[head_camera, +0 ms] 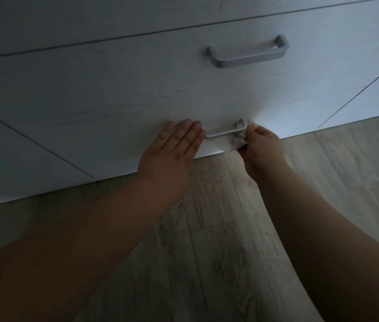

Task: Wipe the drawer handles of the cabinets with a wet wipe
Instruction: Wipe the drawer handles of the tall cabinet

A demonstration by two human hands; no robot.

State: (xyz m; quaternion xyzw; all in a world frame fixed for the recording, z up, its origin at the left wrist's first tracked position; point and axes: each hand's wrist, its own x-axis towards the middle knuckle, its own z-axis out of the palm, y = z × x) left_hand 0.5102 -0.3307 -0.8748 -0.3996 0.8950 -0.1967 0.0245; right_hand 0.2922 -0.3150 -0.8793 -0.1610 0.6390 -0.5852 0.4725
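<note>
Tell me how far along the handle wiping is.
Done: nothing provable, though the wipe shows grey smudges, suggesting use. In hand: the right hand pinches the wipe round the right end of the lower handle; the left hand lies flat on the drawer front. Left: the rest of that bar. Whether the upper handle is wiped cannot be told.

Right end of lower handle (pixel 224 134) under wet wipe (pixel 234 142), left end behind fingers (pixel 195 132).

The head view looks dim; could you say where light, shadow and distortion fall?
Head view: dim overall; forearms deep in shadow; bright patch on the cabinet beside the right hand; drawer seams splay from the wide-angle lens; wet wipe on the lower handle looks soft.
</note>
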